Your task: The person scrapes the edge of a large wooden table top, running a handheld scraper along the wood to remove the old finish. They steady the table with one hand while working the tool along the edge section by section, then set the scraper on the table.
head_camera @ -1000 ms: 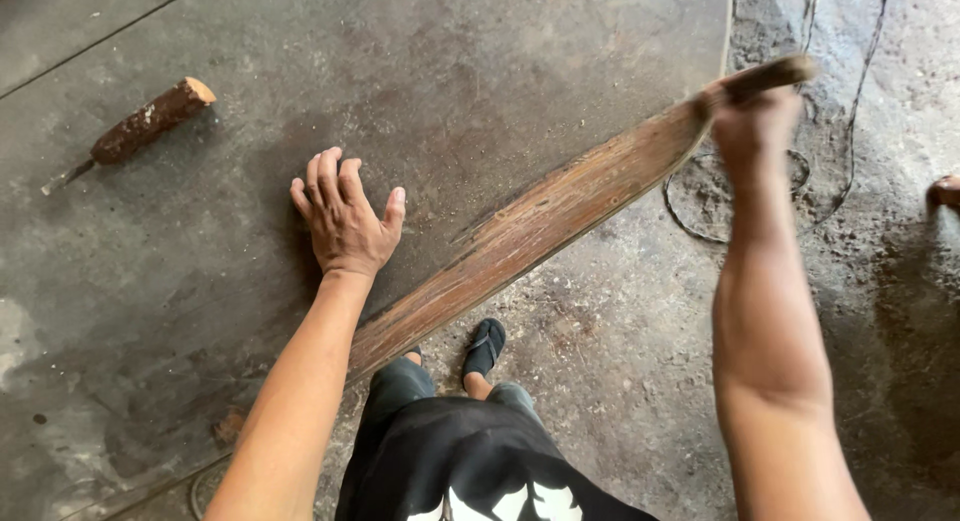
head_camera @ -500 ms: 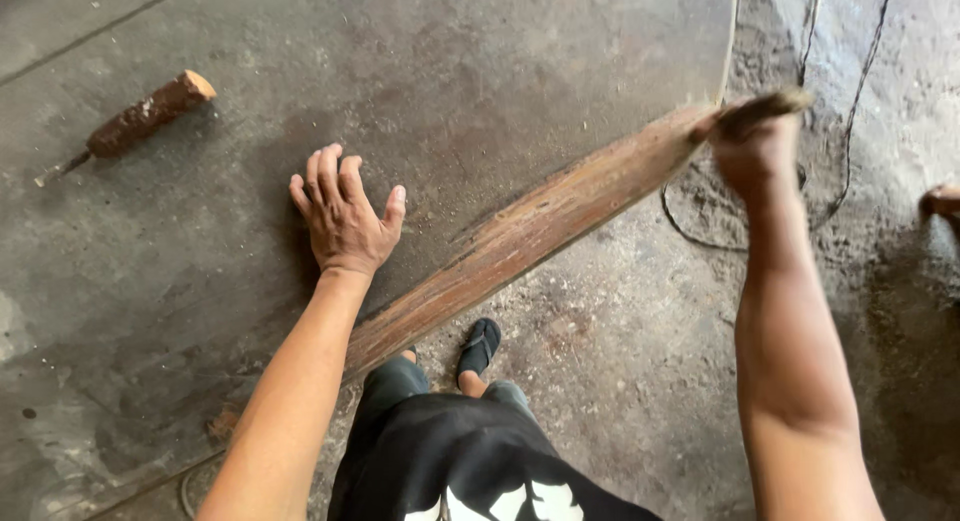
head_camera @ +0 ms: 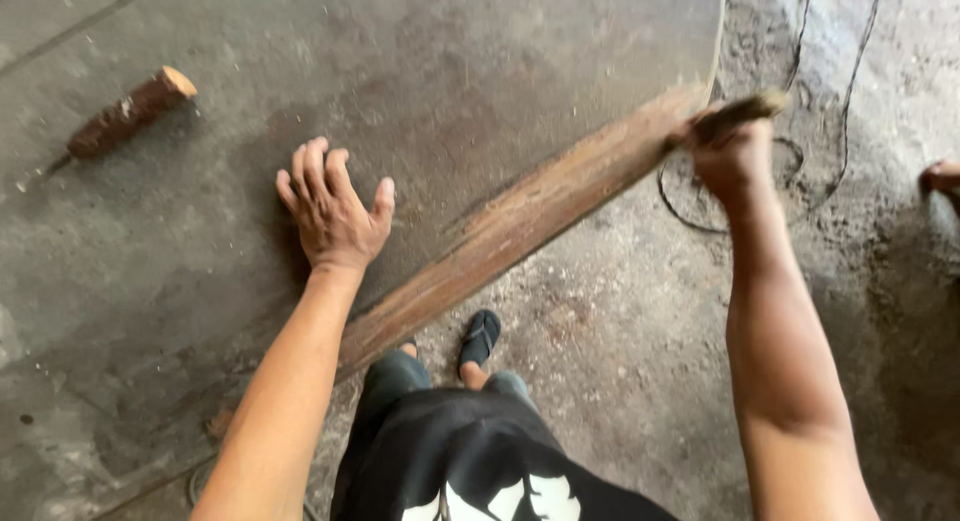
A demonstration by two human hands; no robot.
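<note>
A long rusty brown bar (head_camera: pixel 520 226) lies slantwise along the edge of a big grey metal sheet (head_camera: pixel 480 71), running from lower left to upper right. My right hand (head_camera: pixel 728 151) grips the bar's upper right end, which is blurred. My left hand (head_camera: pixel 335 209) rests flat on the sheet with its fingers spread, just left of the bar and not touching it.
A short brown tool with a wooden handle and a pointed tip (head_camera: pixel 122 116) lies on the sheet at the far left. Thin dark wires (head_camera: pixel 800 81) loop over the rough concrete floor (head_camera: pixel 620 371) at the upper right. My foot in a black sandal (head_camera: pixel 480 339) stands below the bar. Another person's foot (head_camera: pixel 940 176) shows at the right edge.
My right hand has pulled the bar's end down and a little leftward. The left hand has stayed flat on the sheet.
</note>
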